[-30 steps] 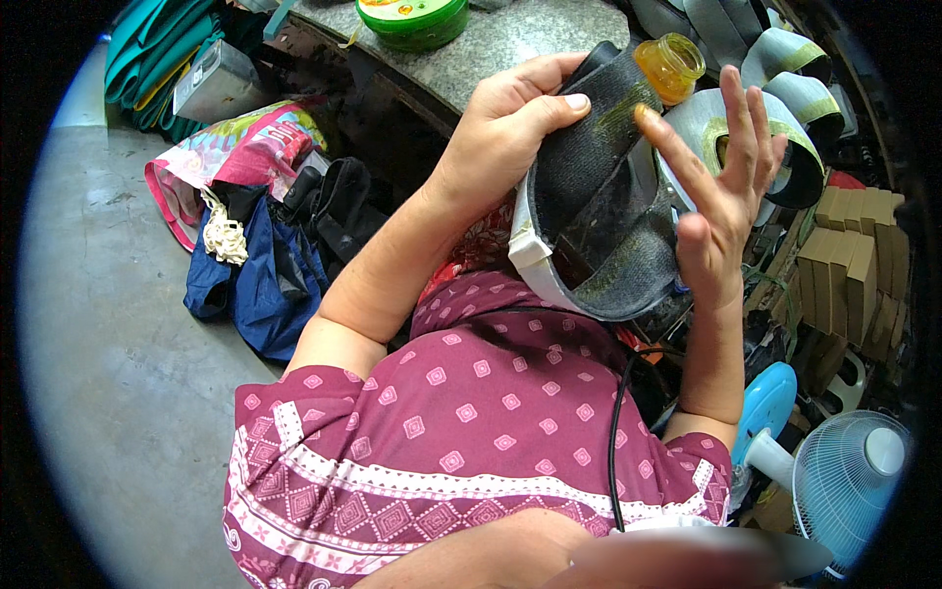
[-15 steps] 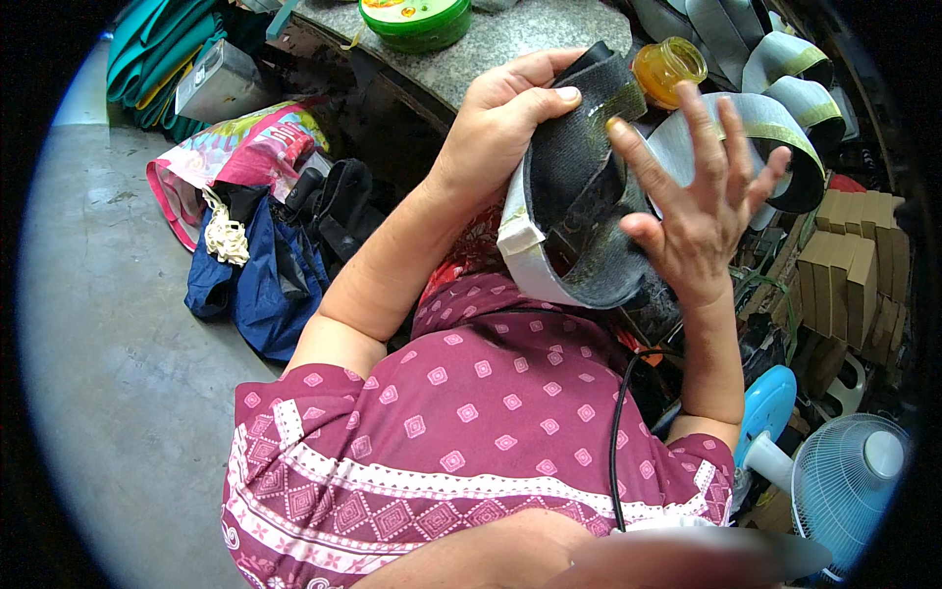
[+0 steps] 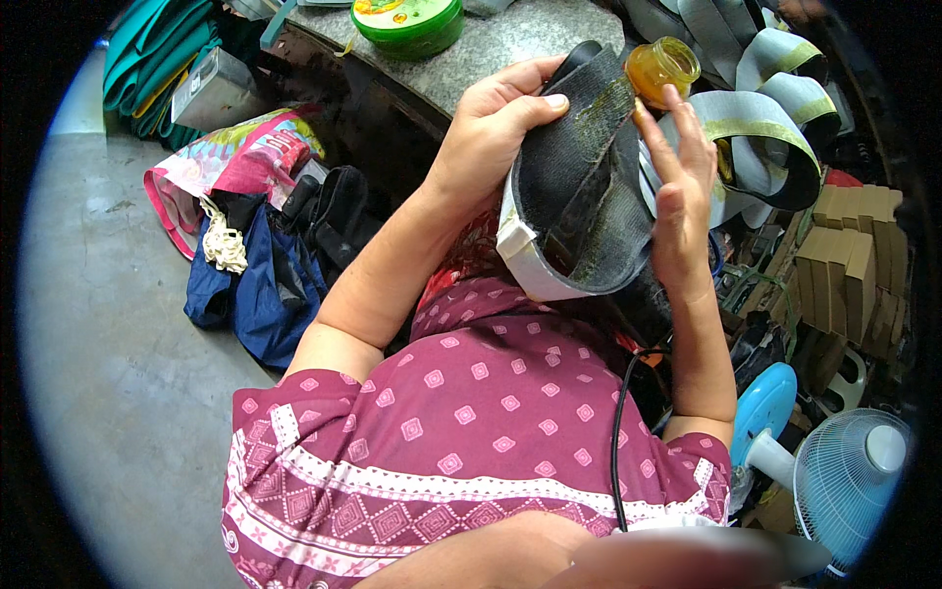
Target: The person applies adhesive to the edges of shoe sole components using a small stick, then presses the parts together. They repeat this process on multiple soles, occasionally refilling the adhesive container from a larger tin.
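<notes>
My left hand grips a dark shoe sole piece with a white edge, thumb on its top face. The sole is held upright in front of my chest and has yellowish glue smeared along its rim. My right hand is beside the sole's right edge with fingers extended, its fingertips reaching up to a small open jar of amber glue on the stone bench. Nothing is held in the right hand.
A green round tub sits on the bench. Grey-green strap loops pile at the right, with cardboard boxes below them. A blue fan stands lower right. Bags and cloth lie on the concrete floor at left.
My right hand has turned edge-on and moved up along the sole, its fingertips now at the glue jar. The left hand has tilted the sole slightly.
</notes>
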A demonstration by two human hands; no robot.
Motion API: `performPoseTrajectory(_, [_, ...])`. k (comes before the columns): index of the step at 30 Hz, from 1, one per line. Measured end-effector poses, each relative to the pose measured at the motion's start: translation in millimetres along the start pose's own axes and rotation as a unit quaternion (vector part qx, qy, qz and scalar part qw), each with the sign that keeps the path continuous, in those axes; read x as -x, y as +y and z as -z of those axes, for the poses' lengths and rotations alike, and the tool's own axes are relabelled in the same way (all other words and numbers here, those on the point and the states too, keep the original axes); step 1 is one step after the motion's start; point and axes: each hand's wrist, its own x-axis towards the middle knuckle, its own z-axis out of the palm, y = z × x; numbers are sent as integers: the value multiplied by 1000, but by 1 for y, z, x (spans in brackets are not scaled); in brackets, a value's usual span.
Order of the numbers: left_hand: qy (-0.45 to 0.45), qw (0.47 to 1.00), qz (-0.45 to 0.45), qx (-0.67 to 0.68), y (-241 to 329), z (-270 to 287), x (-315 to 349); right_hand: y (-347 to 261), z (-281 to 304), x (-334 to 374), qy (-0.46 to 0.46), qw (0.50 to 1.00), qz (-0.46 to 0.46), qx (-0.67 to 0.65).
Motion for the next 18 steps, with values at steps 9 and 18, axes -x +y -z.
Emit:
performPoseTrajectory(9, [8, 1000, 7, 21, -1, 3, 1, -11, 9, -4, -10, 995, 79, 56])
performPoseTrajectory(18, [-16, 1000, -17, 0, -2, 1, 0, -10, 4, -13, -55, 988, 94, 112])
